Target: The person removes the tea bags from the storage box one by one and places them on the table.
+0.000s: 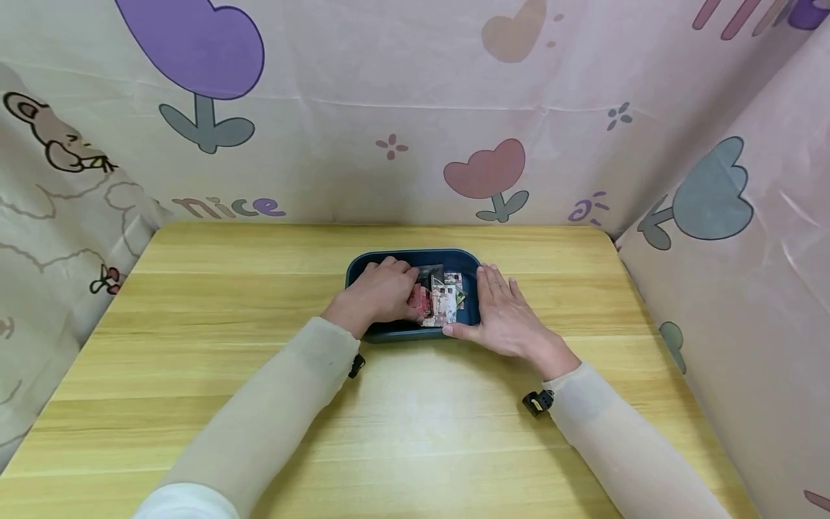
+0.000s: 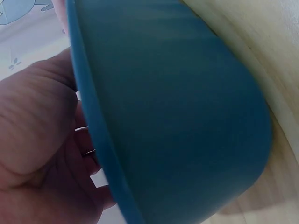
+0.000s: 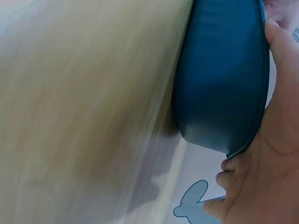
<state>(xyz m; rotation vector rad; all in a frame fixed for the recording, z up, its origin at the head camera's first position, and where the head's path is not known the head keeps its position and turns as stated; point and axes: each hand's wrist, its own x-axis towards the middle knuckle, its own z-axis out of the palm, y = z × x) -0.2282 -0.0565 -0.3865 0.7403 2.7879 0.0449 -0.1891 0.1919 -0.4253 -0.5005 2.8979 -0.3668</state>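
Note:
A dark blue rectangular bin (image 1: 470, 310) with rounded corners stands on the table. Inside it lie small items: a red packet (image 1: 421, 301), a white printed card-like piece (image 1: 444, 306), a second printed piece (image 1: 454, 280) behind it and a clear plastic packet (image 1: 428, 272). My left hand (image 1: 382, 290) reaches over the bin's left side, its bent fingertips beside the red packet; whether they pinch it is hidden. In the left wrist view, the bin's wall (image 2: 177, 102) covers part of that hand. My right hand (image 1: 509, 313) rests against the right end, fingers straight, thumb on the near rim.
The bin sits toward the back of a light wooden table (image 1: 415, 432). A printed fabric curtain (image 1: 337, 144) rises behind the table's back edge and along both sides. Dark wrist cameras (image 1: 538, 402) are strapped below both hands.

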